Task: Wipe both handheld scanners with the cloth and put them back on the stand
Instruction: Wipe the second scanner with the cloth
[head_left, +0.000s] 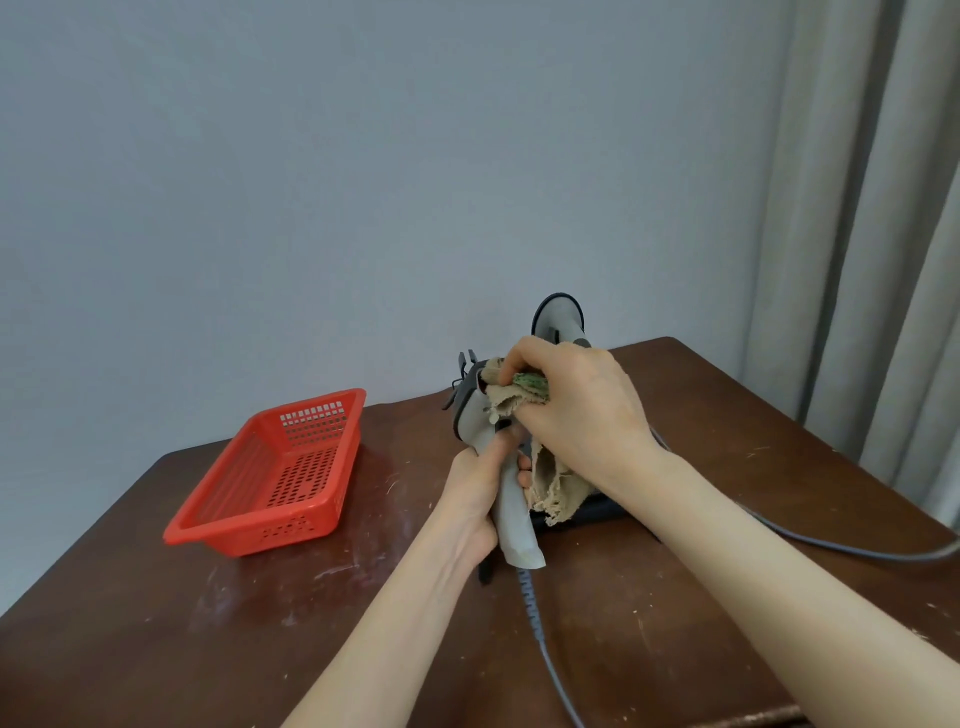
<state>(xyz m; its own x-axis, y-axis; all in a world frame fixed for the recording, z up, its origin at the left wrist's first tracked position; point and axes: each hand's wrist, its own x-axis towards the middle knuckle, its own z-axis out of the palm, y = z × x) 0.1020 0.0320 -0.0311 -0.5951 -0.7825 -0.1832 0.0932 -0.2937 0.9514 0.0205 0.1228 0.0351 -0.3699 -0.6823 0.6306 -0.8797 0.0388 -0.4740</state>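
My left hand (480, 488) grips the handle of a grey handheld scanner (475, 415), holding it upright above the brown table (156, 623). My right hand (576, 410) presses a frayed beige and green cloth (550, 483) against the scanner's head. A second grey scanner (558, 317) stands behind my right hand, mostly hidden. The black stand (597, 512) shows only as a dark base under my right wrist.
A red perforated plastic basket (275, 473) sits on the table to the left, with nothing in it. One grey cable (540, 644) trails from the held scanner toward me, another (831, 545) runs off to the right. A curtain (857, 208) hangs at the right.
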